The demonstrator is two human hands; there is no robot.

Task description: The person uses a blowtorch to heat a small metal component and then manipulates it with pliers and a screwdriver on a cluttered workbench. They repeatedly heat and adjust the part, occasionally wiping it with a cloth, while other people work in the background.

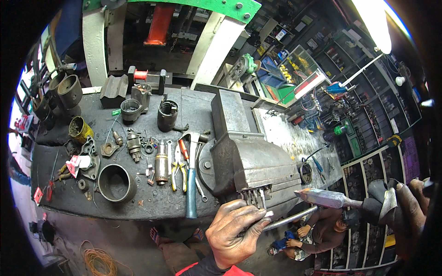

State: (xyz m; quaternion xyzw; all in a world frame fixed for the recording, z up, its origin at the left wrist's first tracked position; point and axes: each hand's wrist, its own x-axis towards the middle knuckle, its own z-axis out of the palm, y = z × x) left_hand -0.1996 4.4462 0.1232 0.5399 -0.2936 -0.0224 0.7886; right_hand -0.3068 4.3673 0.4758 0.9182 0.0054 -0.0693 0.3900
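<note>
My left hand (237, 232) is closed, its fingertips drawn together at small metal parts (254, 197) by the jaws of a big grey bench vise (267, 163). A small pale piece (269, 214) shows at the fingertips; what they pinch is mostly hidden. The vise's handle bar (294, 217) runs out beside the thumb. At the right, my right hand (414, 204) is wrapped round the dark, cloth-covered handle of a soldering iron (317, 198). Its heavy greyish bit points left, toward the vise, and its brownish tip appears beside the vise body.
A hammer (191, 184), yellow-handled pliers (178, 172), a motor armature (161, 165) and a metal ring housing (116, 183) lie on the dark bench left of the vise. Another person (322, 230) sits low beyond the vise. Shelves (368, 170) line the right.
</note>
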